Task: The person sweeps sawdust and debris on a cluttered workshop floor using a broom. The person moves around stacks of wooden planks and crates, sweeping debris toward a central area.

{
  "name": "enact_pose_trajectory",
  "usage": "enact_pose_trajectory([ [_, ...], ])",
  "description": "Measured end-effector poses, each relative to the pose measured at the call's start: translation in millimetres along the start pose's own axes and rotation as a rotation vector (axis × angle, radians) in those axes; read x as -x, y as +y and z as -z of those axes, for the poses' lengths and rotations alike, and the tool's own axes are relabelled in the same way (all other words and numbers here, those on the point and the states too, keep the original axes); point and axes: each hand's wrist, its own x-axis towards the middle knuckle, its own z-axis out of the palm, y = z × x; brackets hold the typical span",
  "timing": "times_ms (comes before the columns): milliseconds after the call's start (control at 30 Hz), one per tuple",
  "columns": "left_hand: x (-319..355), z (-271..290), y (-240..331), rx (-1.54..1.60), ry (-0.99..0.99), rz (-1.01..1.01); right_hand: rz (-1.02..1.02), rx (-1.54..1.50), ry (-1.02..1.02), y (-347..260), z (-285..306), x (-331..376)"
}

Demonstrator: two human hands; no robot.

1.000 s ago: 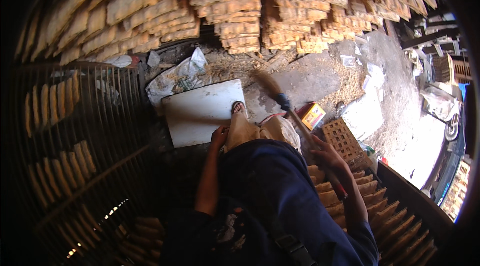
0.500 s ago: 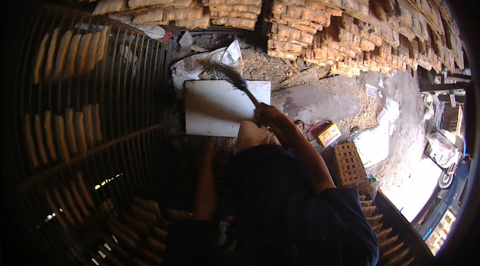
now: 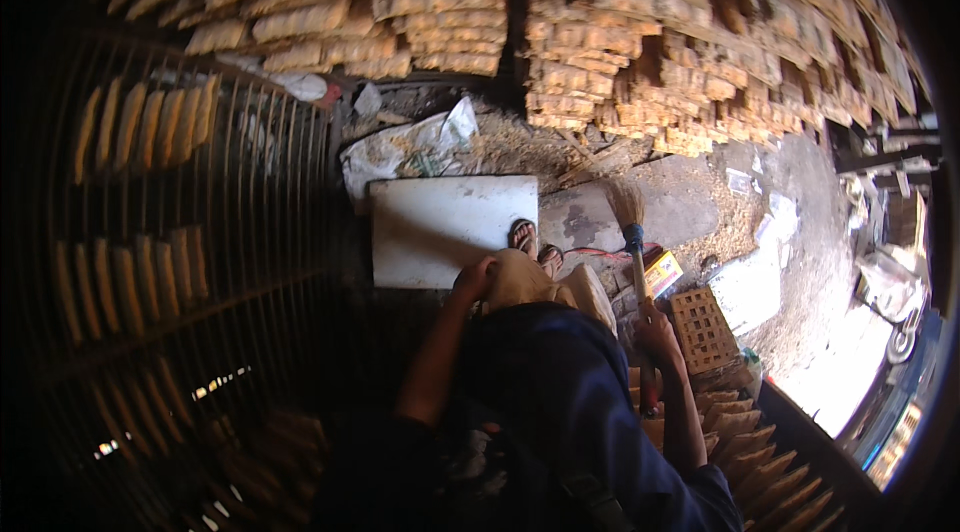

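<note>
In the head view, I see a long-handled broom (image 3: pixel 638 262) out on the right, its tan bristles (image 3: pixel 627 200) pointing to the far side over the grey floor (image 3: pixel 690 197); whether they touch it I cannot tell. The right hand (image 3: pixel 657 330) is wrapped round the handle, near of the blue binding (image 3: pixel 632 237), with the red butt end running back beside the forearm. The left hand (image 3: pixel 475 282) is apart from the broom, well to its left, by the trousers (image 3: pixel 520 279) and the near edge of the white board (image 3: pixel 450 222); its fingers look curled, though I cannot tell whether they hold anything. I judge the broom light, its handle stiff and easy to grip, its bristles springy and soft. The bare handle seems the place to take hold. A yellow box (image 3: pixel 662 274) lies just right of it.
</note>
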Motion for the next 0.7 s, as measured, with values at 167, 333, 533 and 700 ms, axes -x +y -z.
enact_pose_trajectory([
  [167,-31,13,149,-0.183,0.156,-0.641,-0.046,-0.195,-0.088,-94,59,69],
  [333,-38,-8,225,-0.29,-0.073,-1.115,0.221,-0.199,-0.197,-143,63,82],
  [533,-54,25,157,-0.135,0.065,-1.042,0.488,-0.518,-0.233,-165,72,65],
  [700,-39,96,111,-0.314,0.462,-0.835,1.062,-0.576,-0.297,-223,74,62],
])
